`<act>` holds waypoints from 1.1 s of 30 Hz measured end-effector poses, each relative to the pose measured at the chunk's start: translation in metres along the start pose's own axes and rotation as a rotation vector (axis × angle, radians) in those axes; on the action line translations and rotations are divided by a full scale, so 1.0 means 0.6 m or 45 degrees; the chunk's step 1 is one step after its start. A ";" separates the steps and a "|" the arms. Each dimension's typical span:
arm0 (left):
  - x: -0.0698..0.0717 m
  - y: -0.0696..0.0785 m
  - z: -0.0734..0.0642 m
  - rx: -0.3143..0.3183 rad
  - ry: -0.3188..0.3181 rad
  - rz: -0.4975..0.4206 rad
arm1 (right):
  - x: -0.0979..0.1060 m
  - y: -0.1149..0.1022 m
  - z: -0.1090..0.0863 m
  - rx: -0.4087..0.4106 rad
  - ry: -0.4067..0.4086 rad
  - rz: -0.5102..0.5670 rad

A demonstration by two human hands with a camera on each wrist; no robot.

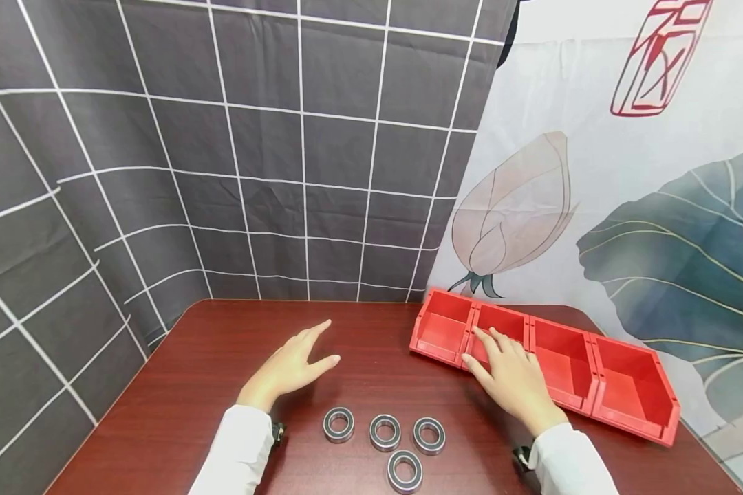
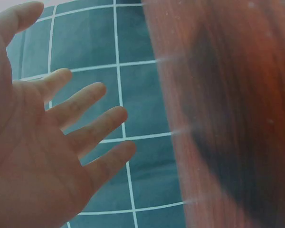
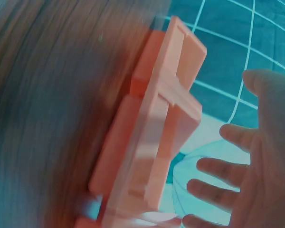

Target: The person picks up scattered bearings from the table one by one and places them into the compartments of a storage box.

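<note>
Several ring-shaped ball bearings lie flat on the table between the two arms: a left bearing (image 1: 338, 410), a middle one, a right bearing (image 1: 441, 436) and a nearer bearing (image 1: 393, 470). My left hand (image 1: 287, 368) hovers above the table to their upper left, fingers spread and holding nothing; its bare palm shows in the left wrist view. My right hand (image 1: 512, 378) is held over the front of the red bin row (image 1: 634, 426), nearest its second compartment. Its fingers are extended and hold nothing; in the right wrist view they stand apart from the red bins (image 3: 133, 161).
The red-brown table (image 1: 179, 385) meets a dark gridded cloth (image 1: 340, 151) at its back and left. A white cloth with a printed lotus (image 1: 514, 206) hangs behind the bins. The bin row stands slanted along the table's right back edge, its compartments showing bare red floors.
</note>
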State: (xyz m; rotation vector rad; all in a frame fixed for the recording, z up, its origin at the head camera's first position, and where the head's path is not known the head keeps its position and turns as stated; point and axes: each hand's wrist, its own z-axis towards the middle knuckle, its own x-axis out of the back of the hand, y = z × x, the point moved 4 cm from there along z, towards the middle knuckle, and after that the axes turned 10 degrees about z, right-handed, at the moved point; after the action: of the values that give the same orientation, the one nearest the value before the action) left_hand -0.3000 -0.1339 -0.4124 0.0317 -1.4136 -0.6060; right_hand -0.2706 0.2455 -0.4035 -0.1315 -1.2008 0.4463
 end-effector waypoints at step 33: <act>-0.019 0.047 -0.019 -0.131 0.053 -0.100 | 0.097 0.178 -0.019 -0.303 0.006 -0.130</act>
State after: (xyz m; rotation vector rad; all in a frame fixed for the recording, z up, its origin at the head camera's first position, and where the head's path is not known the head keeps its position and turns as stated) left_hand -0.2795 -0.1089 -0.4145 0.0184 -1.3442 -0.7384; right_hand -0.2718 0.3674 -0.3924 -0.2742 -1.2473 0.2126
